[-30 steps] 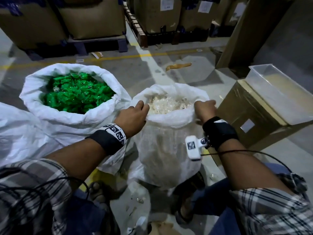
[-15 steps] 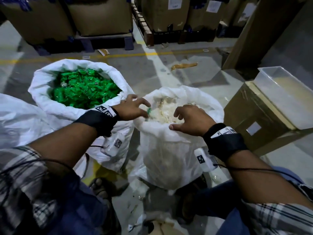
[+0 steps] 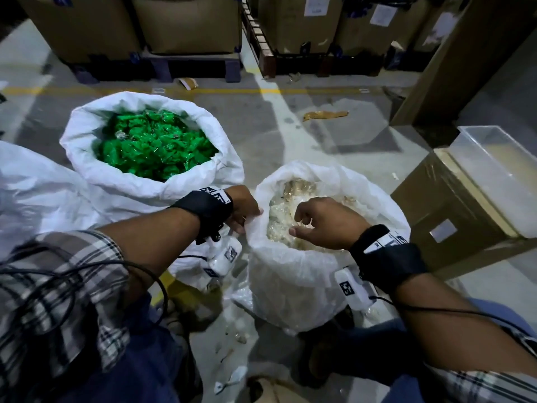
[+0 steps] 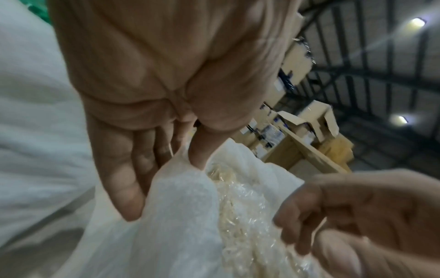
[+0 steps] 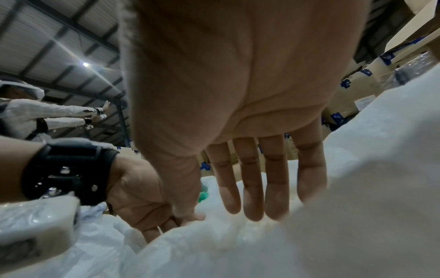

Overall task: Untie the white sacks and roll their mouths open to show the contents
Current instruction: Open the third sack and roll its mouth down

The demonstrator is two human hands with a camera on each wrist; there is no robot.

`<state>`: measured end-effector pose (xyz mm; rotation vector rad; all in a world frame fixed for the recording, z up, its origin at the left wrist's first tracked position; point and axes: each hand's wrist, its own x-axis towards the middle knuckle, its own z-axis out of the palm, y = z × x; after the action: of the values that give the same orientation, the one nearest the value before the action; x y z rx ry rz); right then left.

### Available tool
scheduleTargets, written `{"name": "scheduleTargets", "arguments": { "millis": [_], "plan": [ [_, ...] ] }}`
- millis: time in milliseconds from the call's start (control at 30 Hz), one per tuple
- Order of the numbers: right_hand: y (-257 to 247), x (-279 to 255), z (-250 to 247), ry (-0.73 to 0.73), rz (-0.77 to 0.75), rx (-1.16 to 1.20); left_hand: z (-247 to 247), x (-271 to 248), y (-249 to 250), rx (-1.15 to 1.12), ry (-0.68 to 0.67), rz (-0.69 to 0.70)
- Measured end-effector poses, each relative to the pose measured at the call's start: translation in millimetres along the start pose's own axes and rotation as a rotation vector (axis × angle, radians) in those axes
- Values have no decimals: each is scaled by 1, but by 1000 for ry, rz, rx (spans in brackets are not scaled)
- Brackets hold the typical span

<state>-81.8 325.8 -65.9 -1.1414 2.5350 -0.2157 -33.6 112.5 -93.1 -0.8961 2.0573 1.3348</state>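
Pinching the left rim of the near sack with my left hand, thumb inside and fingers outside the plastic, as the left wrist view shows. My right hand hangs over the mouth with its fingers loosely bent, holding nothing; in the right wrist view they look nearly straight, tips just touching the pale packets inside.

I reckon the weak spot is that thin rim. It's slippery film, and a one-sided pull could tip the sack towards me or tear the edge, spilling packets onto the floor. The roll is uneven too, higher on the far side, so it may spring back unless my right hand takes the opposite rim.

The other sack stands just left, touching this one, mouth already rolled down over green packets. A stray green piece sits near my left thumb; it could drop in among the pale ones.

Tight quarters: a cardboard box with a clear tub on top sits close on the right, another white sack bulges at the left edge, and pallets of cartons line the far side. My wrist cables trail near the sack.
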Motion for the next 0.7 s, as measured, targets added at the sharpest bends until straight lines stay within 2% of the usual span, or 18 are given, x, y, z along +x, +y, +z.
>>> {"name": "scheduleTargets", "arguments": {
  "millis": [167, 233, 367, 467, 567, 700],
  "plan": [
    [-4, -1, 4, -63, 35, 160, -10, 0, 6, -488, -81, 4],
    [-6, -2, 12, -106, 56, 130, -17, 2, 10, -636, -114, -12],
    [-6, 3, 27, -68, 96, -24, -30, -1, 19, -791, -203, -52],
    [-9, 7, 33, 4, 139, -61, -34, -4, 21, -805, -250, -31],
    [-17, 9, 42, 133, 111, -179, -40, -9, 22, -805, -187, -17],
    [-24, 12, 52, 180, 69, -243, -49, -3, 16, -613, 103, 57]
  ]
}}
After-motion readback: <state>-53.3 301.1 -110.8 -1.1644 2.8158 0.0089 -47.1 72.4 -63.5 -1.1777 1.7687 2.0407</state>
